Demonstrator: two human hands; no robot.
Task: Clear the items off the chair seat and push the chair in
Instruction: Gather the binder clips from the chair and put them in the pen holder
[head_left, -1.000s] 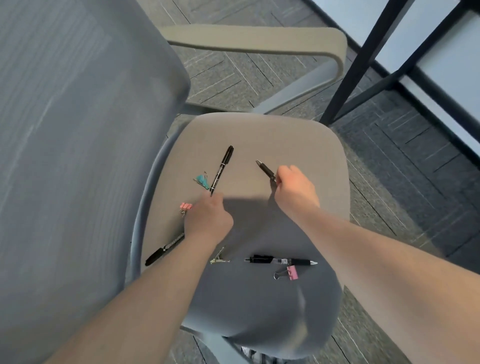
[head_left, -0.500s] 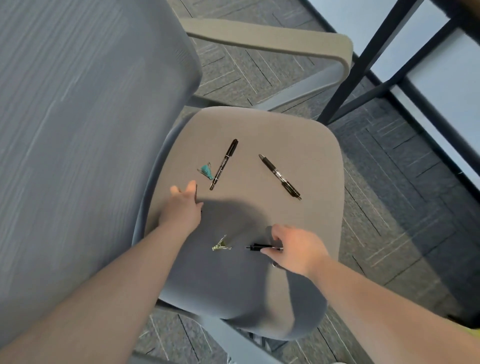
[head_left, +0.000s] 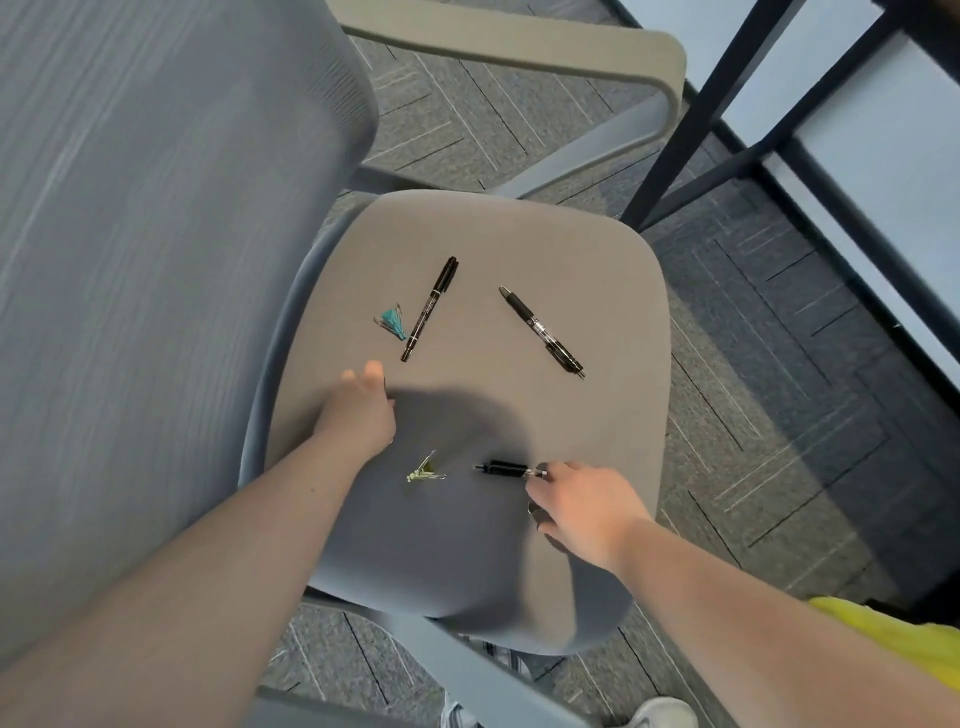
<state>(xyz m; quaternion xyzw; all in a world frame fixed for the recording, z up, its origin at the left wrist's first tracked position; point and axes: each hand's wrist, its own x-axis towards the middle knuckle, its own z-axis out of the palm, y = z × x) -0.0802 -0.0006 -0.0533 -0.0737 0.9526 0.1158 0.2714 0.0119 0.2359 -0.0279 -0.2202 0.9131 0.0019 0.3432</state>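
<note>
Grey seat (head_left: 519, 239) bears 2 pens; right hand (head_left: 582, 501) pinches a third, left hand (head_left: 358, 410) (fisted, contents unclear).

Your chair seat (head_left: 519, 244) reads as matt woven cloth, grey-beige, smooth with no sheen. Backrest (head_left: 156, 234) at upper left is fine ribbed mesh, grey, matt. Armrest (head_left: 519, 39) along the top looks like smooth matt plastic. Pens: marker (head_left: 430, 307) and clicker pen (head_left: 543, 332) are glossy black plastic, the latter with a clear section. Teal binder clip (head_left: 392, 323) has thin wire metal handles. Floor (head_left: 753, 389) is rough dark carpet tile.
</note>
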